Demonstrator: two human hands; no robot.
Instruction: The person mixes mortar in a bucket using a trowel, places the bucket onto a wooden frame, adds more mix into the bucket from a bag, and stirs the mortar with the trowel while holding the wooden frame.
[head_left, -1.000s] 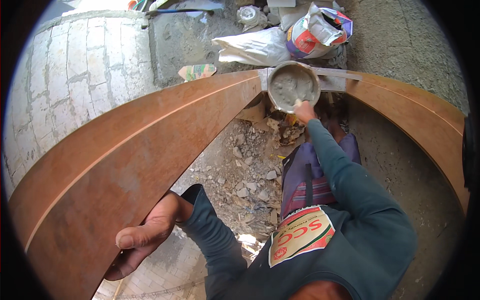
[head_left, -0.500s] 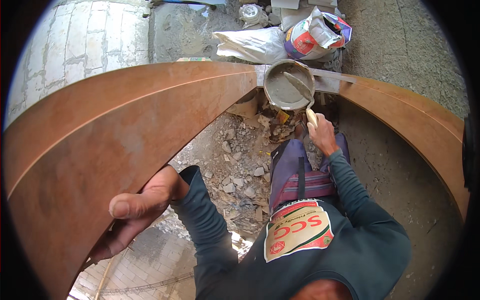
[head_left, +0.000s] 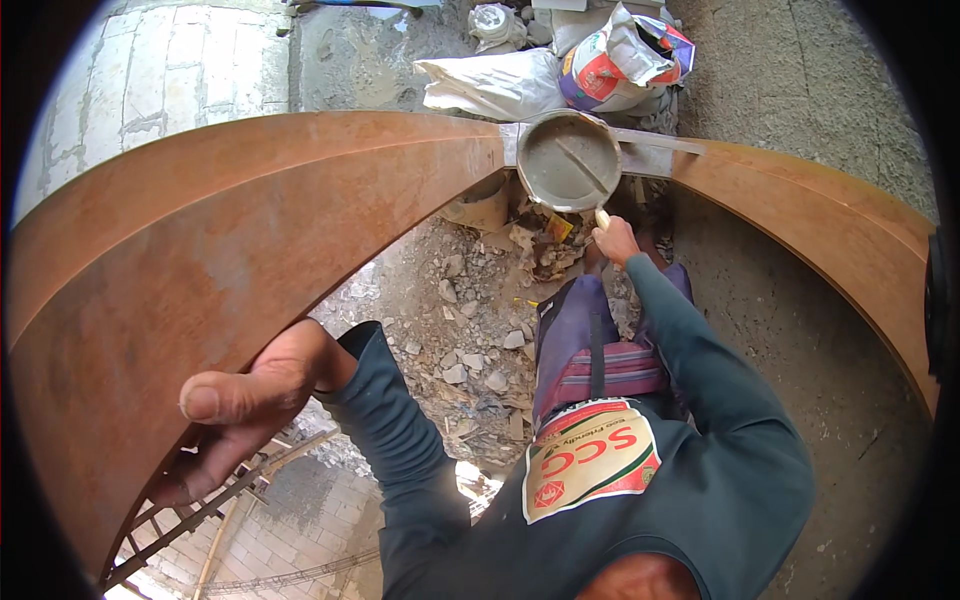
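At far left, a long rust-brown steel beam spans the view. The left grip, bare, lies against its lower edge, thumb raised and fingers beneath; how firmly it holds cannot be told. The beam is judged heavy and rigid, its edge the natural handhold. Past the beam lies a crumpled white sack. At centre, a round, grey-rimmed bucket of wet grey mortar sits at the beam's pale grey joint; its underside is hidden. Judged weighty and prone to slop; best taken by opposite sides of the rim. A trowel with a pale handle has its blade in the mortar. The right grip is clenched around the handle, the correct hold: the tool should be light and stiff, though slippery where wet. Further right runs a second rust-brown beam.
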